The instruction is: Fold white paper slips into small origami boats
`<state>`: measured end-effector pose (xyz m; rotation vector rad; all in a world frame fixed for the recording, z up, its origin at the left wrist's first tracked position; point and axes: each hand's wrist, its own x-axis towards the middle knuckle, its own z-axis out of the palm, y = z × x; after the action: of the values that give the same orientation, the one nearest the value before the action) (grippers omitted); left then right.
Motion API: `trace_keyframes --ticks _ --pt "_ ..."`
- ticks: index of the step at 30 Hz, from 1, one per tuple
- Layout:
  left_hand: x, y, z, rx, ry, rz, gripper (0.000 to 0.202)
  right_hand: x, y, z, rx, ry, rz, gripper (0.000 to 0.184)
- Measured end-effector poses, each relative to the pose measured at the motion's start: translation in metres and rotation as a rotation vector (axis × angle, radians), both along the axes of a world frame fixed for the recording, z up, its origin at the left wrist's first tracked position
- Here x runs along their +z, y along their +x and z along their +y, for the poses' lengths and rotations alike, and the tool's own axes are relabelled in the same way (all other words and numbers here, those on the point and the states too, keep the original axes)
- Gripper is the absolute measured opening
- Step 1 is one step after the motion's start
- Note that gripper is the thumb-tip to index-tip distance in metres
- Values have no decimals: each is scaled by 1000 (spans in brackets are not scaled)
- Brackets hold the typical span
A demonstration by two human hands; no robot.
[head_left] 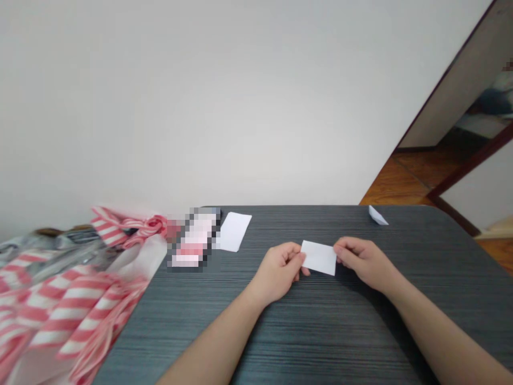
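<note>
A small white paper rectangle (pixel 319 257) is held just above the dark grey table (pixel 320 331), near its middle. My left hand (pixel 278 272) pinches the paper's left edge with thumb and fingers closed. Its right edge is pinched by my right hand (pixel 363 262), with fingers curled. The paper looks folded and flat, tilted slightly down to the right.
Another white sheet (pixel 234 231) lies at the table's far left, beside a blurred pink and white object (pixel 194 238). A small folded white paper piece (pixel 377 216) sits at the far right edge. Red-and-white striped plastic bags (pixel 60 299) are heaped left of the table. A doorway and wooden floor (pixel 404 182) are at right.
</note>
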<state>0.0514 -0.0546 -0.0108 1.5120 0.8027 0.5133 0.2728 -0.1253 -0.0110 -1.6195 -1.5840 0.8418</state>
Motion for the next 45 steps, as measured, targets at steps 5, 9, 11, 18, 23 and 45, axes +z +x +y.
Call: trace_keyframes --ticks 5,9,11,18,23,45 --pt "0 0 0 10 -17 -14 20 0 -1 -2 0 -3 -10 30" --pt "-2 -1 0 0 -23 -17 19 0 -1 -2 5 -4 -12 31" --pt "-2 -2 0 4 -31 -22 21 0 0 -2 17 -4 -5 31" --pt "1 -4 -1 27 78 14 24 0 -5 -3 127 -13 -21 32" --pt "0 -5 0 1 160 80 27 2 -8 -3 127 1 -45 30" --pt "2 -5 1 -23 109 80 33 2 -11 -1 49 17 -12 27"
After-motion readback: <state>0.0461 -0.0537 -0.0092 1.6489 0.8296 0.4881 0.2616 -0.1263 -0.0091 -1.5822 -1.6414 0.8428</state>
